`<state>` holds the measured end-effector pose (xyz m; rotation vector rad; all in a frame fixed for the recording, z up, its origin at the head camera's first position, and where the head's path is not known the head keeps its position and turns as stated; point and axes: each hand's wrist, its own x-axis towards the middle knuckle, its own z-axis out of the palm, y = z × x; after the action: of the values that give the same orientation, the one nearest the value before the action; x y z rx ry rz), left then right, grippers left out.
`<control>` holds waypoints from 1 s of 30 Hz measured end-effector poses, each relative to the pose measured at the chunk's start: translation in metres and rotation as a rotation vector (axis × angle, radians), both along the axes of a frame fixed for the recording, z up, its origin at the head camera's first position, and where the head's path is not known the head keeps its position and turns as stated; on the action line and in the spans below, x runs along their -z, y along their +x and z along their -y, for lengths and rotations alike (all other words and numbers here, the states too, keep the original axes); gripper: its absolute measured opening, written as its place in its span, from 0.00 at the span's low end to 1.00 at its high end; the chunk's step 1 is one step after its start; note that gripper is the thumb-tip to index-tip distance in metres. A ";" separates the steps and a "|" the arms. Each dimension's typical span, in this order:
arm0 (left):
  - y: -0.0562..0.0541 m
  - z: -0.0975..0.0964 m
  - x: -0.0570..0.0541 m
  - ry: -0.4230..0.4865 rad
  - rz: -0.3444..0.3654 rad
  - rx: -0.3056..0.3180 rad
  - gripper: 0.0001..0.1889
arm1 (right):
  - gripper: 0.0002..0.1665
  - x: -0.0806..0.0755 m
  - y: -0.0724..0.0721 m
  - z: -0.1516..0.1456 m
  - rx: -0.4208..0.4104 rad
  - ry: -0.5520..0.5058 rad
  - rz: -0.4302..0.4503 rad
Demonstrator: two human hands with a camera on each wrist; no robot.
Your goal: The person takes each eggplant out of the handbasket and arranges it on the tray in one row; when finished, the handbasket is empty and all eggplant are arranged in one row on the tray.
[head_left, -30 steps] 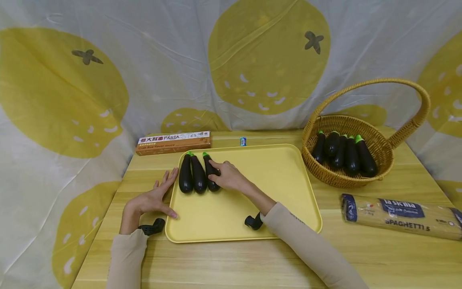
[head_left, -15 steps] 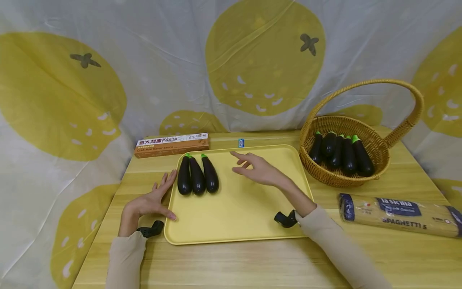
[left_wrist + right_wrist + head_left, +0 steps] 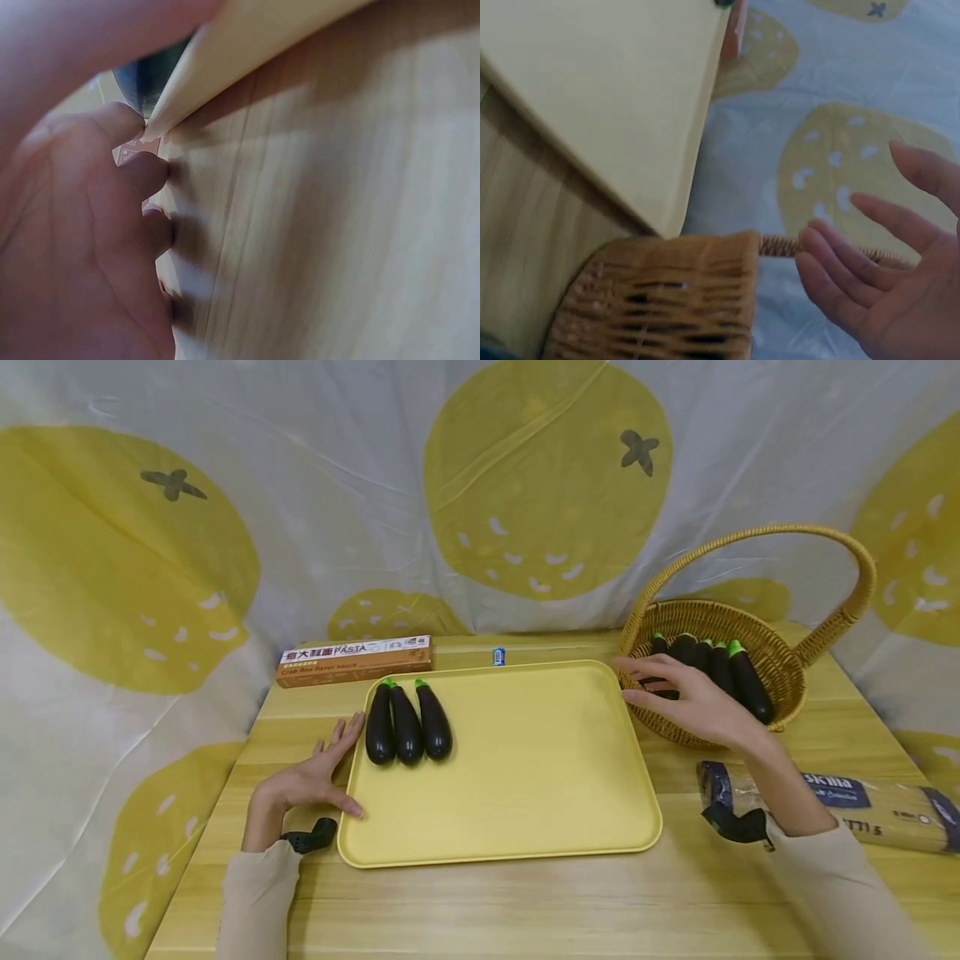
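Three dark eggplants [image 3: 407,727] with green stems lie side by side at the left end of the yellow tray [image 3: 540,777]. Fingers spread, my left hand [image 3: 307,783] rests at the tray's left edge, its thumb over the rim; in the left wrist view the fingertips [image 3: 156,232] touch the wood. My right hand [image 3: 693,702] is over the near left side of the wicker basket [image 3: 780,652], holding nothing, its fingers loosely extended. Several more eggplants [image 3: 750,685] lie in the basket, partly hidden behind that hand. The right wrist view shows the fingers [image 3: 832,255] above the basket's side.
A pasta box [image 3: 356,660] stands behind the tray's left corner, and a small blue packet [image 3: 498,657] lies behind its back rim. The spaghetti pack [image 3: 892,814] lies at the right, partly under my right forearm. The basket's tall handle [image 3: 750,533] arches over it.
My right hand has let go of the third eggplant on the tray and moved right, across the tray to the basket. My left hand has stayed at the tray's edge.
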<state>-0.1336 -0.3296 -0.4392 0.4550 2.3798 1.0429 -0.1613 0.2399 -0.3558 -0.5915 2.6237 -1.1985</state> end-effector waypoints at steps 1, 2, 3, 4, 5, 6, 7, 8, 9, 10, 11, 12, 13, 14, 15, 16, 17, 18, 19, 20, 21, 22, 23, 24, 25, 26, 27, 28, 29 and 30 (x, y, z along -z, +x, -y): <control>0.000 0.000 0.000 -0.001 0.000 -0.001 0.78 | 0.33 0.000 0.001 -0.007 0.027 -0.002 -0.010; 0.000 0.000 0.000 -0.003 0.000 -0.002 0.78 | 0.33 0.000 0.002 -0.014 0.056 -0.009 -0.019; 0.000 0.001 0.000 -0.003 0.002 -0.004 0.77 | 0.34 0.000 0.003 -0.019 0.083 -0.011 -0.027; 0.000 0.002 -0.001 -0.003 0.003 -0.007 0.77 | 0.34 0.001 0.002 -0.024 0.111 -0.009 -0.031; 0.001 0.003 -0.001 -0.004 0.004 -0.012 0.78 | 0.35 0.003 0.001 -0.028 0.137 -0.003 -0.036; 0.002 0.004 -0.002 -0.004 0.006 -0.018 0.78 | 0.37 0.004 -0.001 -0.030 0.156 0.008 -0.044; 0.002 0.004 -0.003 -0.004 0.005 -0.020 0.78 | 0.39 0.006 -0.003 -0.033 0.173 0.021 -0.048; 0.002 0.005 -0.003 -0.002 0.003 -0.021 0.78 | 0.41 0.008 -0.005 -0.034 0.190 0.031 -0.052; 0.002 0.006 -0.003 0.001 0.000 -0.021 0.78 | 0.43 0.010 -0.007 -0.036 0.209 0.048 -0.052; 0.003 0.007 -0.004 -0.002 -0.005 -0.020 0.78 | 0.44 0.012 -0.009 -0.037 0.228 0.063 -0.050; 0.003 0.007 -0.004 -0.004 -0.009 -0.019 0.78 | 0.46 0.014 -0.010 -0.037 0.247 0.077 -0.047; 0.003 0.007 -0.004 -0.006 -0.011 -0.016 0.78 | 0.47 0.017 -0.012 -0.038 0.265 0.087 -0.041; 0.002 0.007 -0.004 -0.008 -0.013 -0.013 0.78 | 0.49 0.019 -0.014 -0.039 0.281 0.093 -0.027; 0.002 0.007 -0.004 -0.009 -0.013 -0.012 0.78 | 0.50 0.021 -0.016 -0.039 0.295 0.098 -0.019; 0.002 0.007 -0.004 -0.013 -0.014 -0.011 0.78 | 0.51 0.023 -0.018 -0.039 0.306 0.099 -0.010; 0.002 0.006 -0.004 -0.016 -0.014 -0.012 0.78 | 0.51 0.025 -0.020 -0.039 0.315 0.104 -0.006; 0.002 0.006 -0.004 -0.015 -0.014 -0.012 0.78 | 0.52 0.027 -0.022 -0.039 0.322 0.104 0.000; 0.002 0.006 -0.004 -0.016 -0.016 -0.010 0.78 | 0.52 0.028 -0.024 -0.038 0.329 0.104 0.004; 0.002 0.005 -0.003 -0.015 -0.017 -0.009 0.78 | 0.52 0.030 -0.025 -0.037 0.335 0.104 0.007; 0.001 0.005 -0.003 -0.014 -0.019 -0.008 0.78 | 0.52 0.031 -0.027 -0.037 0.341 0.112 0.002; 0.001 0.005 -0.002 -0.012 -0.018 -0.008 0.78 | 0.52 0.032 -0.028 -0.036 0.347 0.122 -0.004; 0.001 0.005 -0.002 -0.010 -0.017 -0.008 0.77 | 0.51 0.033 -0.030 -0.035 0.352 0.135 -0.016; 0.001 0.004 -0.001 -0.010 -0.016 -0.007 0.77 | 0.51 0.034 -0.031 -0.034 0.356 0.141 -0.021; 0.001 0.004 -0.001 -0.011 -0.016 -0.005 0.77 | 0.50 0.035 -0.032 -0.033 0.359 0.152 -0.034; 0.001 0.003 0.000 -0.010 -0.015 -0.004 0.77 | 0.49 0.037 -0.033 -0.033 0.361 0.160 -0.047; 0.001 0.003 0.000 -0.010 -0.013 -0.003 0.77 | 0.48 0.038 -0.034 -0.032 0.364 0.168 -0.065; 0.001 0.003 0.001 -0.011 -0.011 -0.003 0.77 | 0.46 0.039 -0.034 -0.032 0.366 0.172 -0.081; 0.001 0.002 0.001 -0.010 -0.011 0.001 0.77 | 0.44 0.040 -0.035 -0.032 0.370 0.176 -0.097; 0.000 0.002 0.002 -0.011 -0.010 0.003 0.77 | 0.42 0.041 -0.035 -0.033 0.376 0.179 -0.110; 0.000 0.001 0.002 -0.009 -0.012 0.007 0.77 | 0.39 0.042 -0.035 -0.033 0.384 0.181 -0.129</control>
<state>-0.1335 -0.3310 -0.4412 0.4670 2.3903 1.0294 -0.1962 0.2728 -0.3979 -0.1372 3.0100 -1.0228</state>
